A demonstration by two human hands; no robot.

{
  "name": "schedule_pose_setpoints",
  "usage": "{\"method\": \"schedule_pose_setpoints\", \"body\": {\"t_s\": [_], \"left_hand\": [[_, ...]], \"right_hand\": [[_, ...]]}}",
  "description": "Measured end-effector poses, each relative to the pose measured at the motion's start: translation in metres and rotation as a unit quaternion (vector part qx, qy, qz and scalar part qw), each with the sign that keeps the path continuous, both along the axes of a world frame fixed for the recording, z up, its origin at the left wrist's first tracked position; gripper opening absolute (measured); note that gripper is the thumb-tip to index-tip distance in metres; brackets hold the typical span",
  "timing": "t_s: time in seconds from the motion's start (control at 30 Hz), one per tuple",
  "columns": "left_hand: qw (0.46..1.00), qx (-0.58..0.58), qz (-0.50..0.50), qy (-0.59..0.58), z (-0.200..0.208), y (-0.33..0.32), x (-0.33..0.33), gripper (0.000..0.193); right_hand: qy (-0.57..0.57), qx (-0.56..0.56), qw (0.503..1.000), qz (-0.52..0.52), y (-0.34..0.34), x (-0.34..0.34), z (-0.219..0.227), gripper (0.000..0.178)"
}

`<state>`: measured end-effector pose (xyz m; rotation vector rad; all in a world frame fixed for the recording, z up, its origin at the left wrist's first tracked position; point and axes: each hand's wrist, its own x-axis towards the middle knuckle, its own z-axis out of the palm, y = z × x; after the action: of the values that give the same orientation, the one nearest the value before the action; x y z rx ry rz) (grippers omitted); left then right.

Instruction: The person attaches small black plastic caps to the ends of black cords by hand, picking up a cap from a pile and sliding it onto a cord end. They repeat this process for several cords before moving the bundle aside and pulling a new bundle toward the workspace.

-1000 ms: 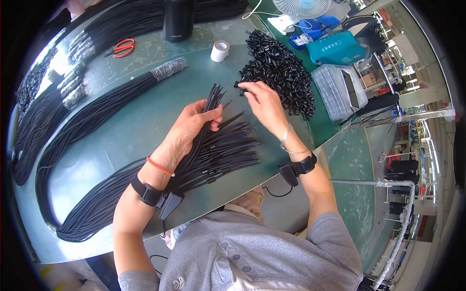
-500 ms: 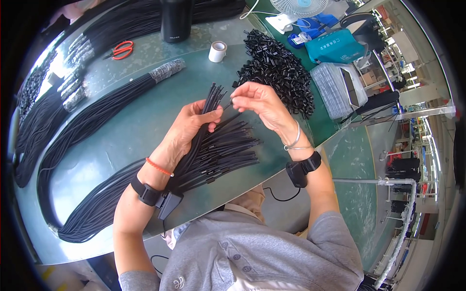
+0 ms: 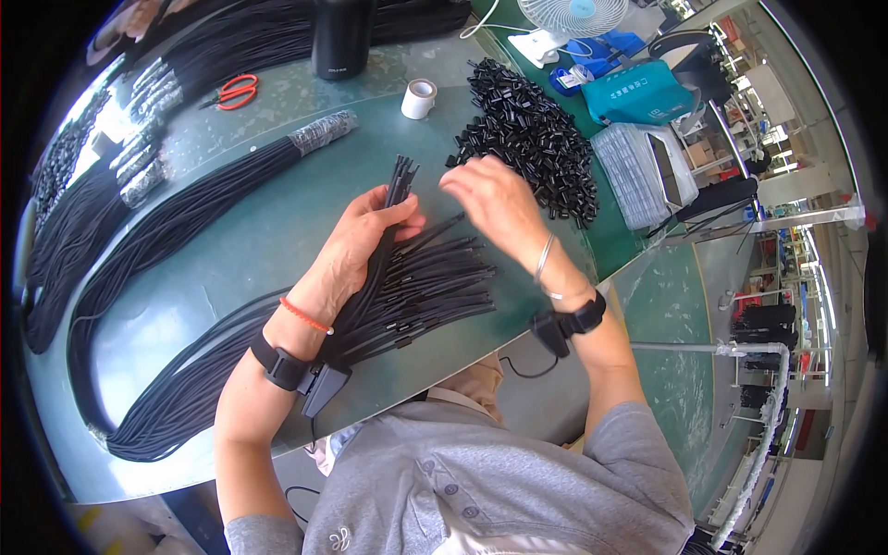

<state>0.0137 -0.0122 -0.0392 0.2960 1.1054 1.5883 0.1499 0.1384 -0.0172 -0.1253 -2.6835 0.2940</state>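
My left hand (image 3: 375, 227) is closed around a bundle of thin black cords (image 3: 400, 185), their ends standing up above the thumb. Over the table, between that bundle and a pile of small black tube pieces (image 3: 527, 139), hovers my right hand (image 3: 499, 203). Its fingers are loosely bent toward the left and no object shows at the fingertips; the thumb is hidden. Below both hands, more black cord ends (image 3: 444, 277) lie fanned out, several with short black sleeves on them. The cords loop back across the left of the table.
A wrapped cord bundle (image 3: 319, 134) lies behind my left hand. Farther back are a white tape roll (image 3: 419, 99), red-handled scissors (image 3: 236, 91) and a black bottle (image 3: 342, 42). To the right are a teal bag (image 3: 638, 92), a white fan (image 3: 573, 14) and a plastic-wrapped package (image 3: 638, 171).
My right hand has come away from the cord tip it was pinching beside the bundle and turned back-up, near the tube pile. The left hand keeps its hold, with the cord ends closer together.
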Motion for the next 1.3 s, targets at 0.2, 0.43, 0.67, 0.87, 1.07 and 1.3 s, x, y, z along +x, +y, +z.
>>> {"method": "schedule_pose_setpoints", "body": {"t_s": [0.2,0.43,0.67,0.87,1.07,1.3], "left_hand": [[0.996,0.008,-0.08,-0.021,-0.002,0.0,-0.007,0.013],[0.996,0.023,-0.091,0.001,-0.001,0.001,-0.006,0.012],[0.995,0.025,-0.085,0.047,-0.006,0.001,-0.006,0.014],[0.997,0.026,-0.068,0.013,-0.004,0.002,-0.002,0.012],[0.998,0.028,-0.046,-0.016,-0.003,0.001,-0.002,0.011],[0.999,0.013,-0.052,0.003,0.0,0.0,-0.002,0.012]], "right_hand": [[-0.075,-0.087,0.991,-0.071,0.034,0.005,-0.01,0.004],[-0.097,-0.355,0.928,-0.063,0.021,0.008,-0.008,0.006],[-0.09,-0.559,0.823,0.038,0.008,0.001,0.008,0.007],[-0.086,-0.165,0.981,0.058,-0.016,0.0,0.024,0.006],[-0.054,-0.033,0.993,0.103,-0.039,0.007,0.019,0.012],[0.022,0.1,0.994,-0.029,0.057,0.025,-0.02,0.022]]}}
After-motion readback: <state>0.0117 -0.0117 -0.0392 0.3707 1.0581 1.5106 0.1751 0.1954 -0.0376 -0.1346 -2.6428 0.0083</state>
